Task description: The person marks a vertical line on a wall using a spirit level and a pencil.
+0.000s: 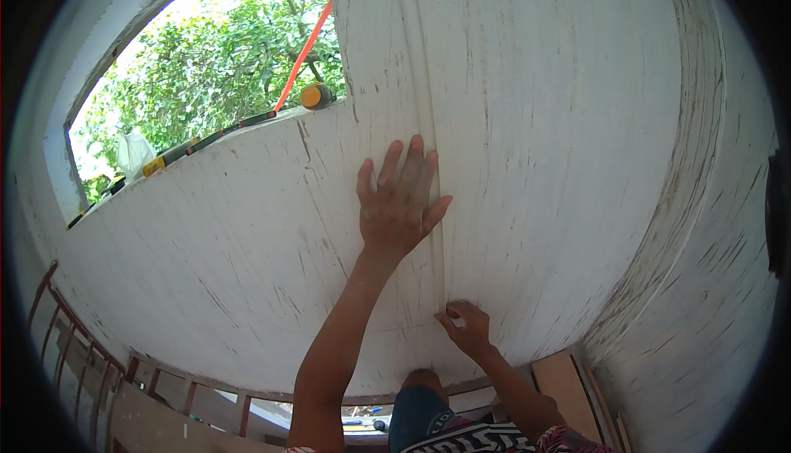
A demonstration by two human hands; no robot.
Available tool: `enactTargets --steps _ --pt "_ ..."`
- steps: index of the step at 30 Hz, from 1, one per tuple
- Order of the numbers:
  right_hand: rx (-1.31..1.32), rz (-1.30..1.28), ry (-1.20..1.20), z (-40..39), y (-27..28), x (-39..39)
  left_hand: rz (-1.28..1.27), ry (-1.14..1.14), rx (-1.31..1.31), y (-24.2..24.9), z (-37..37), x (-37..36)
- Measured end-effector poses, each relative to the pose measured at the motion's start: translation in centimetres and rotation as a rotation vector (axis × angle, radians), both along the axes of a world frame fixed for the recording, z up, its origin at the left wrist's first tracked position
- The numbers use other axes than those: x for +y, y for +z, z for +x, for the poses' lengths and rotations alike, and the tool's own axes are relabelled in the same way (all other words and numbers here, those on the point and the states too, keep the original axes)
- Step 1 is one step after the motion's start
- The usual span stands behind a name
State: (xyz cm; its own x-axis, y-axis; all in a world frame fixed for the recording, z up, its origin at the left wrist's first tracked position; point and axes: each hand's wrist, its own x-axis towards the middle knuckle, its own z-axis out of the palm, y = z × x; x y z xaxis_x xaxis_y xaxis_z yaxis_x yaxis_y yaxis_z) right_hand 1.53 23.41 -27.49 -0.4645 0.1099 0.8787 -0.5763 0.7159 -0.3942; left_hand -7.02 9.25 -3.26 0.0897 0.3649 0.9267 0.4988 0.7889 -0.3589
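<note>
A long narrow white strip, which looks like cable trunking (pixel 437 267), runs nearly upright along the scuffed white wall (pixel 544 164). My left hand (pixel 400 201) lies with fingers spread against the wall and over the strip, its thumb reaching across the strip's right side. Lower down, my right hand (pixel 470 328) has thumb and fingers closed in a pinch around the strip's bottom end. The fingertips partly cover that end.
Tools with yellow and black handles (pixel 169 157), a yellow-ended black tool (pixel 316 96) and a clear bag (pixel 133 154) sit along the window ledge. An orange band (pixel 303 56) slants across the opening. Metal railings (pixel 78 329) stand lower left; a wooden board (pixel 567 387), lower right.
</note>
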Motion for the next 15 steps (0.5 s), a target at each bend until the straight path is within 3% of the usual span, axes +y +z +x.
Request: enactTargets --steps 15 --pt "-0.015 -0.039 -0.051 -0.36 -0.49 -0.27 0.018 0.027 0.042 -0.15 -0.59 0.20"
